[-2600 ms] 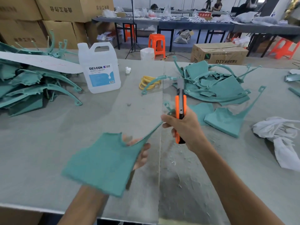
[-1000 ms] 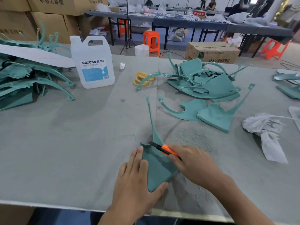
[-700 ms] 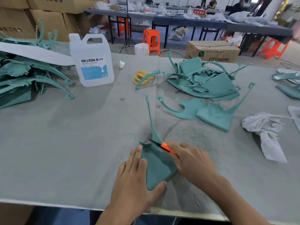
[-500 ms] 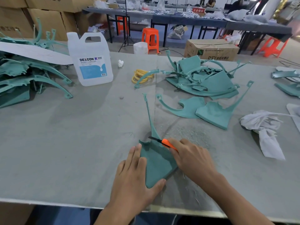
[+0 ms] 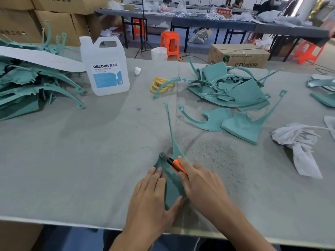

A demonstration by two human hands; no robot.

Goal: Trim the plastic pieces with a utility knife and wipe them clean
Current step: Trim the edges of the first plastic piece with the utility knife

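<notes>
The trimming step is judged to be in hand. The teal plastic piece (image 5: 171,188) is laid flat on the table (image 5: 87,153) between the two hands, with its thin arm pointing away from them. It is pinned down by the left hand (image 5: 151,198), whose fingers are stretched straight along its left edge while the thumb is set against its near corner. The utility knife (image 5: 174,163) is clasped in the right hand (image 5: 203,187), fingers curled round the orange handle. The blade tip is set at the far left edge of the piece, just beyond the left fingertips. Fine shavings (image 5: 213,154) are scattered just beyond the right hand. For the next move, a controlled stroke along that edge is judged to be needed, with the blade kept clear of the pressing fingers. Wiping is not yet begun: a white rag (image 5: 299,142) is left well to the right of the right hand, and a jug of liquid (image 5: 107,69) is stood far beyond the left hand.
</notes>
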